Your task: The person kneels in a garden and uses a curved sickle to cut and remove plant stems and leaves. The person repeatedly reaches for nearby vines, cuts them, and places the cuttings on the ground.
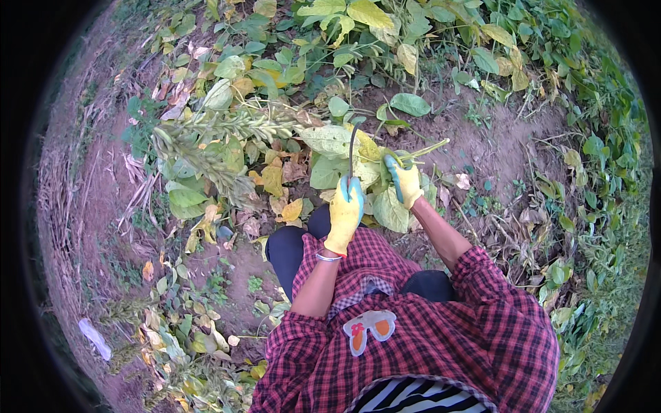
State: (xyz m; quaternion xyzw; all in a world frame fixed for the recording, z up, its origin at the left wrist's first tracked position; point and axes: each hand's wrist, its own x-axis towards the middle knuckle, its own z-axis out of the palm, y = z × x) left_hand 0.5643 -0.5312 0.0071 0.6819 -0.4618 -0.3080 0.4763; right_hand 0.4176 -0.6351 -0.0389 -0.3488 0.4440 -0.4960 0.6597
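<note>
Both hands wear yellow gloves with blue-green palms and fingers. My left hand (346,214) is closed around a sickle (352,149), whose thin, dark, curved blade points up and away from me; its handle is hidden in the fist. Just to the right, my right hand (405,180) grips bean plant stems (431,149), their bare ends sticking out to the right. Broad green and yellowing leaves (330,142) hang around the blade and the right hand. Left of the blade, stalks full of fuzzy bean pods (232,126) lie over leaves, their pods pointing leftward.
Standing leafy bean plants (361,31) grow ahead and along the right side. Bare soil (496,134) shows at right of centre, with dry stalks (508,227) below it. More plants and leaves (196,340) lie at lower left, near a pale, elongated object (95,338).
</note>
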